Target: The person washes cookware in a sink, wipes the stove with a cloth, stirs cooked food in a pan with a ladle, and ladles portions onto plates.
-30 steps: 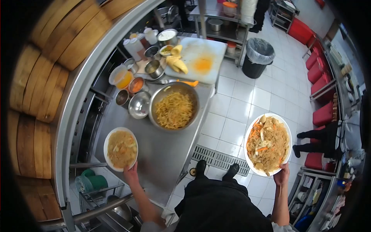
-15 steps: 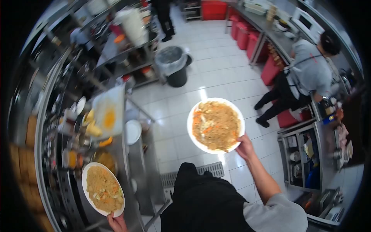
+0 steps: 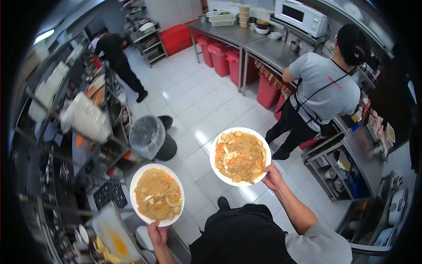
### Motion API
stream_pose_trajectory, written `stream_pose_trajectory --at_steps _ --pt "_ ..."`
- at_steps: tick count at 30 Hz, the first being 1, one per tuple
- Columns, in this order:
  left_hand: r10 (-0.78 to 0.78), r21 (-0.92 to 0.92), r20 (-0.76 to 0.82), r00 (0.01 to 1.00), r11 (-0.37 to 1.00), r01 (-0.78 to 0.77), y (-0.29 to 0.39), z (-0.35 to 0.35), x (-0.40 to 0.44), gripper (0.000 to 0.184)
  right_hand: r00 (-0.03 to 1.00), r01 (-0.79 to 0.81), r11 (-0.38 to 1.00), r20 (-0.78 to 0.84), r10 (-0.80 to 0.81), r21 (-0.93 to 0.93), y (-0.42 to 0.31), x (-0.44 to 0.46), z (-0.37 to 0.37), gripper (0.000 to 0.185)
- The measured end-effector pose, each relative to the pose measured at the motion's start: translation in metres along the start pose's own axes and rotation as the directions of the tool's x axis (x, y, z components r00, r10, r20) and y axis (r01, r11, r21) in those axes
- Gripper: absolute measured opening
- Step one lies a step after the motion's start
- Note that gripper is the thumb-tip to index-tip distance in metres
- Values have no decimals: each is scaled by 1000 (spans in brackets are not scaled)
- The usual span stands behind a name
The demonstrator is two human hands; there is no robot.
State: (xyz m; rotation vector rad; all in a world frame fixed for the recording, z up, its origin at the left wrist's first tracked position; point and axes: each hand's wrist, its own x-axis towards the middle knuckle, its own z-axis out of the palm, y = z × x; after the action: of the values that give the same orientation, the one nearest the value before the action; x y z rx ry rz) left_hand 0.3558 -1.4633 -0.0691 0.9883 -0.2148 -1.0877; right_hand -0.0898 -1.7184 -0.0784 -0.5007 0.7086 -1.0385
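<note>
My left hand [image 3: 157, 235] grips the near edge of a white plate [image 3: 133, 189], its fingers mostly underneath. Fried thin noodles [image 3: 158, 193] with carrot strips and pale vegetable pieces cover that plate. Out in front, my right hand [image 3: 273, 177] pinches the right edge of a second white plate [image 3: 221, 175]. Similar fried noodles [image 3: 241, 156] with carrot and cabbage-like pieces fill it. Both plates are held up above the tiled floor, roughly level and apart from each other.
A lined trash bin [image 3: 149, 138] stands ahead to the left. On the right, a co-worker [image 3: 325, 83] faces a steel counter [image 3: 263, 44] with red bins [image 3: 220, 57] beneath. Another person [image 3: 116, 57] bends at the far left. Lower left is a stained cutting board [image 3: 110, 229].
My view has swung left and forward. The left plate has come away from above the steel counter to over the floor, nearer the right plate. Both hands keep their plates.
</note>
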Motion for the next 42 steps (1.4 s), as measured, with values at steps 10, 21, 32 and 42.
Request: stream_pose_trajectory --at_steps 10,21,32,42 --pt "-140 65 366 920 990 125 -38 244 366 51 978 178 976 -132 -162 124 -91 207 -9 77" --pt "-324 168 458 828 946 277 -126 491 637 52 908 351 919 -306 -286 182 -251 508 -74 72" --pt "-516 352 560 648 856 378 -295 750 866 50 694 603 786 -578 -430 139 -390 706 -202 73" --pt "-650 464 614 448 756 462 -462 945 966 48 569 680 727 -693 -442 94 -519 774 -303 71"
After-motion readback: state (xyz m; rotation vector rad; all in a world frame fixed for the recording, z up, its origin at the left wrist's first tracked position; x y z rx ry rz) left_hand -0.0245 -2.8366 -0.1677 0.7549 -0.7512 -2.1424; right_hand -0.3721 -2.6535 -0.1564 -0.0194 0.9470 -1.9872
